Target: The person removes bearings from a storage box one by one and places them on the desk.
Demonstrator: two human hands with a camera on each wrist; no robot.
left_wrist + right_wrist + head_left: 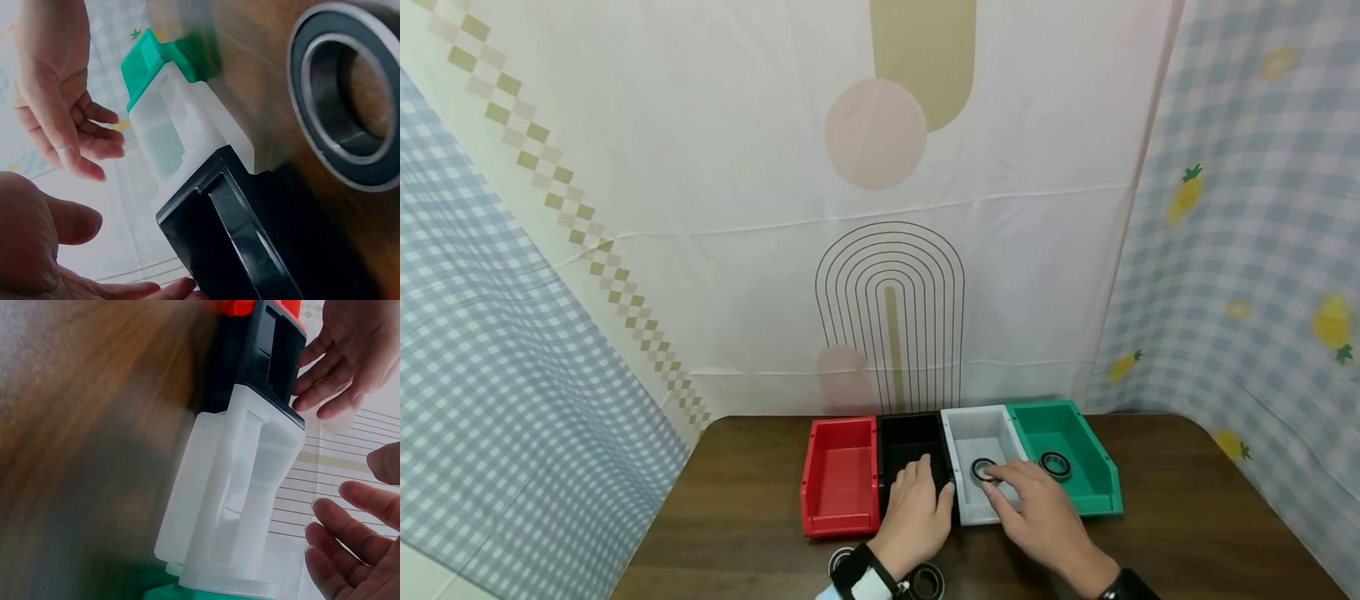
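My left hand [917,508] hovers above the front of the black bin [910,427], holding nothing, with its fingers extended. Over the white bin [973,502] is my right hand [1041,512], its fingertips beside a ball bearing [973,468] inside that bin. In the right wrist view the fingers [340,550] are loose and apart, and no bearing shows between them. Another bearing [1065,472] lies in the green bin [1090,492]. On the table near my left wrist is a bearing [297,75], large in the left wrist view.
A red bin [841,483] stands at the left end of the row. Two bearings, one partly hidden [832,562], lie on the wooden table [737,508] by my left wrist. Patterned cloth [760,292] hangs behind and at both sides.
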